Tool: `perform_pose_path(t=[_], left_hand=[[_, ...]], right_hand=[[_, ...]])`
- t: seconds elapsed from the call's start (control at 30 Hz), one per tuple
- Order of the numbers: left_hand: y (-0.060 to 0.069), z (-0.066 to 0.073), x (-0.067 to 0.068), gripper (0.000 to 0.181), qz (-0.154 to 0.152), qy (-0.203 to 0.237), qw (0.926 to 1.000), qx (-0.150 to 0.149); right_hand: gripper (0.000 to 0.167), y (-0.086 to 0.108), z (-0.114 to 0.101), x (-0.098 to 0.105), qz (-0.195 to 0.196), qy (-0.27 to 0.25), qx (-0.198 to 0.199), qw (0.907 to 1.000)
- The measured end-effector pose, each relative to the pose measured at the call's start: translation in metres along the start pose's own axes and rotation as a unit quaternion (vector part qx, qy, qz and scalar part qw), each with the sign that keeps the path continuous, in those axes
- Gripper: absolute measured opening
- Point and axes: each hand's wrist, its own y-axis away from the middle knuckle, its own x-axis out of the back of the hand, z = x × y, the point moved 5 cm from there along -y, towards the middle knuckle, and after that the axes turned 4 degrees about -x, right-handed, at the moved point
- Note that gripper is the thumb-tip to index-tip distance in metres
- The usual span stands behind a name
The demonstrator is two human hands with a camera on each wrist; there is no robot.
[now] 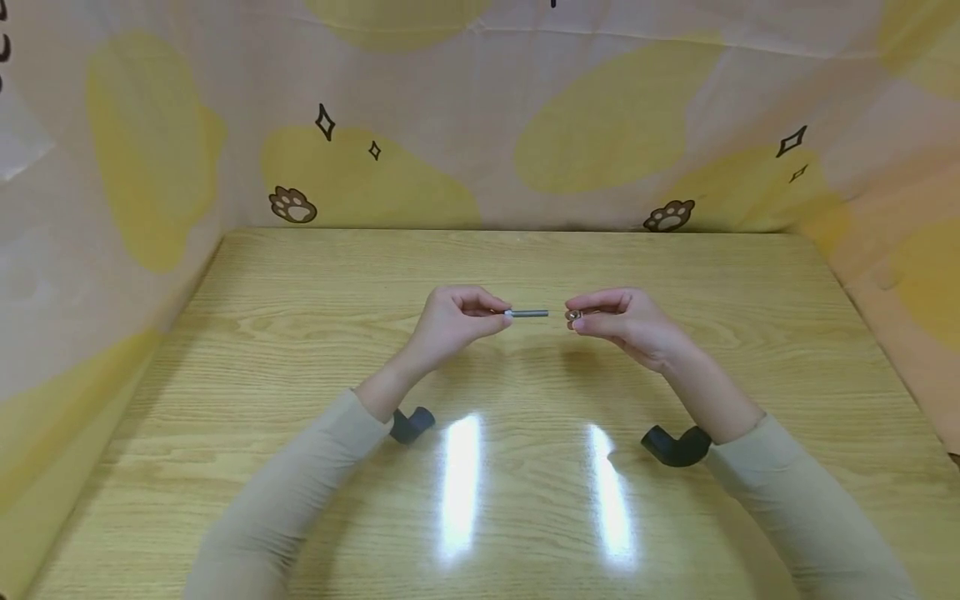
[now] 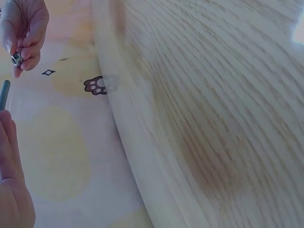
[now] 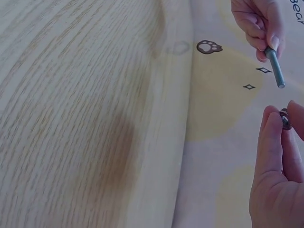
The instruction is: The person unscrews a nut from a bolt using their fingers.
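A grey threaded bolt (image 1: 531,313) points sideways from my left hand (image 1: 465,317), whose thumb and fingers pinch it at one end. Facing its tip, a small shiny metal nut (image 1: 573,316) is pinched between the thumb and fingers of my right hand (image 1: 626,323). A short gap separates bolt and nut, both held above the table. In the left wrist view the hole of the nut (image 2: 16,59) faces the bolt (image 2: 4,94). The right wrist view shows the bolt's shank (image 3: 275,69) and the nut's edge (image 3: 285,119); fingertips cover the rest.
A wood-grain table (image 1: 337,350) lies beneath both hands, with bright light reflections near its front. Printed cloth (image 1: 480,108) hangs along its back and sides. Black curved pieces (image 1: 675,446) show beside the wrists at the sleeve cuffs.
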Motion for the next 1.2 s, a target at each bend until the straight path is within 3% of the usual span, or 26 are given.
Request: perform_pose_path(t=[0.33,0.83,1.2], left_hand=[[-0.008,-0.009,0.001,0.012,-0.032,-0.005,0.9995,-0.004],[-0.017,-0.018,-0.001,0.013,-0.036,-0.012,0.9991,0.015],[-0.025,-0.026,-0.006,0.010,-0.052,-0.055,0.9972,0.005]], right_hand=[[0.027,-0.002,0.006,0.010,0.015,0.019,-0.008,0.9997],[0.016,-0.001,0.021,0.030,0.052,0.083,-0.029,0.9948],[0.035,-0.010,0.040,0.039,0.064,0.117,-0.055,0.9896]])
